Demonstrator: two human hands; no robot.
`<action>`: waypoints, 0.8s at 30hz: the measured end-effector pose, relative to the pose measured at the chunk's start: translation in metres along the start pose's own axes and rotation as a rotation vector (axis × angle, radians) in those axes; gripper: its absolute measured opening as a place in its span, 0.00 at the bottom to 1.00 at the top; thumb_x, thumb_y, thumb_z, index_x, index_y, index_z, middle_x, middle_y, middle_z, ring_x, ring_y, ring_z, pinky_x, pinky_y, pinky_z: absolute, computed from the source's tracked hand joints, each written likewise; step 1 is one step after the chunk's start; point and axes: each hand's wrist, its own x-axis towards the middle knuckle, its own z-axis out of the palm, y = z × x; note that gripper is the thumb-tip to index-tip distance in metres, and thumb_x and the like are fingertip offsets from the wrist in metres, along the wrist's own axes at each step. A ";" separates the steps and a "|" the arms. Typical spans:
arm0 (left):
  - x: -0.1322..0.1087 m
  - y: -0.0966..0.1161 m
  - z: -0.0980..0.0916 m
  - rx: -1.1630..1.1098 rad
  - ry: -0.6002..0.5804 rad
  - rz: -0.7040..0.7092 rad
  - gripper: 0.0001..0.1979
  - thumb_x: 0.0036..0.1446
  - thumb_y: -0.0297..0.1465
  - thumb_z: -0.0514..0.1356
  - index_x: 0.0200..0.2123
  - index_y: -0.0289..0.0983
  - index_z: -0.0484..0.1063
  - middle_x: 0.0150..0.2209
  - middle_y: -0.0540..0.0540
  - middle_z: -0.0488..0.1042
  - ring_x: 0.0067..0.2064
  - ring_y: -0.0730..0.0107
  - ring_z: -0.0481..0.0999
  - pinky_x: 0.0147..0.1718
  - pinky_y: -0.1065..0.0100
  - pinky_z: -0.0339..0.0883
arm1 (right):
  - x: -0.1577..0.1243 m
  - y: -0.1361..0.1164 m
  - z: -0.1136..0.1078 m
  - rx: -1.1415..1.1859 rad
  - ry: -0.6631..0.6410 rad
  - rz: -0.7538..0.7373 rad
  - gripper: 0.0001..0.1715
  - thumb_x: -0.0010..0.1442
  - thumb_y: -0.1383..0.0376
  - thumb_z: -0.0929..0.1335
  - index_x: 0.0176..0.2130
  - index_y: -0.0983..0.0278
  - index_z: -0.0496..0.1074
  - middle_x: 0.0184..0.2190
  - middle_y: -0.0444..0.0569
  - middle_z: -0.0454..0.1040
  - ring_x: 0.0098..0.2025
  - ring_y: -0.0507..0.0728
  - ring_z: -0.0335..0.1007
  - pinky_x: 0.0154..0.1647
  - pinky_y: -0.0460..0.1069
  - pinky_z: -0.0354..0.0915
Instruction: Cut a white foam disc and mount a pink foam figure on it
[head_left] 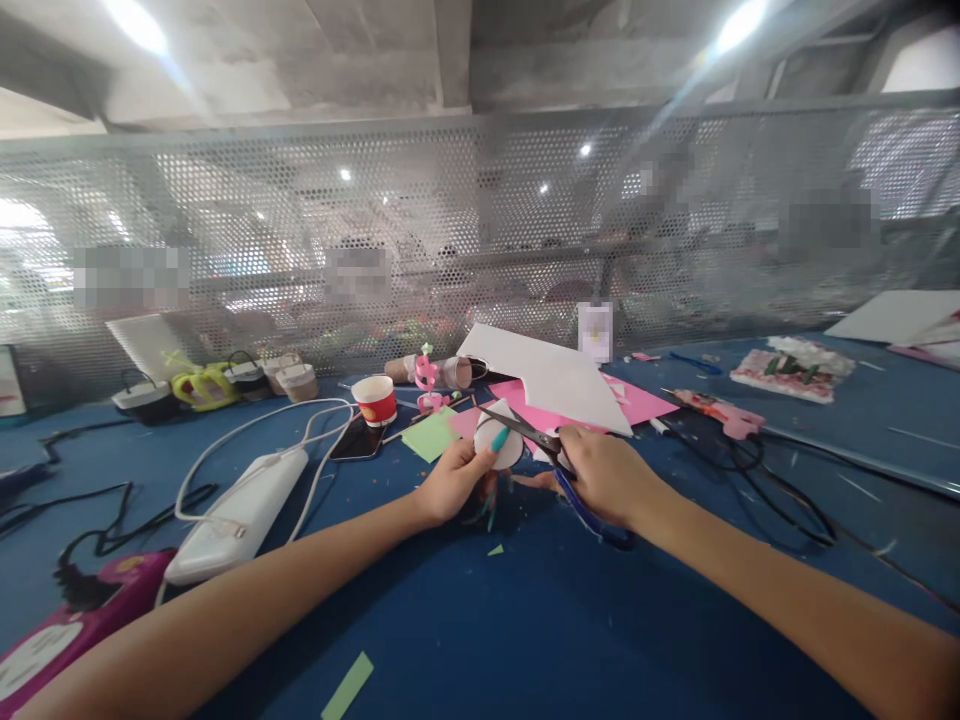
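Between thumb and fingers, my left hand [455, 478] pinches a small rounded piece of white paper [489, 432] at the middle of the table. My right hand [600, 470] is closed around the blue handles of a pair of scissors [536, 436]. The scissor blades point left and lie across the white piece near my left thumb. Behind my hands are a large white sheet [547, 375], bright pink paper [645, 402] and a light green square [429, 434]. How far the blades are parted is hard to tell.
A red and white paper cup [374, 400] stands by a phone [358, 440]. A white power strip [236, 515] with cables lies left, near a magenta device [82, 620]. At right rests a glue gun [716, 412] with its black cord. A perforated metal screen [480, 230] closes off the back.
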 end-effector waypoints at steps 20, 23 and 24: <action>0.005 -0.008 -0.003 -0.232 0.017 -0.155 0.24 0.49 0.51 0.59 0.25 0.33 0.68 0.11 0.53 0.63 0.12 0.77 0.62 0.12 0.74 0.55 | 0.004 0.004 0.002 0.010 -0.061 0.056 0.24 0.59 0.51 0.63 0.37 0.71 0.69 0.31 0.59 0.75 0.33 0.64 0.74 0.26 0.50 0.58; 0.005 -0.008 -0.003 -0.215 0.032 -0.168 0.24 0.49 0.51 0.60 0.25 0.33 0.69 0.12 0.53 0.64 0.13 0.77 0.63 0.13 0.74 0.56 | 0.004 0.005 0.003 -0.011 -0.052 0.075 0.21 0.59 0.53 0.64 0.37 0.70 0.69 0.31 0.58 0.75 0.33 0.63 0.74 0.26 0.50 0.58; 0.006 -0.008 -0.003 -0.209 0.032 -0.176 0.25 0.48 0.52 0.60 0.25 0.33 0.69 0.12 0.52 0.65 0.13 0.77 0.64 0.14 0.74 0.57 | 0.004 0.005 0.003 -0.021 -0.047 0.080 0.21 0.59 0.53 0.64 0.37 0.70 0.69 0.32 0.57 0.75 0.33 0.63 0.74 0.27 0.50 0.58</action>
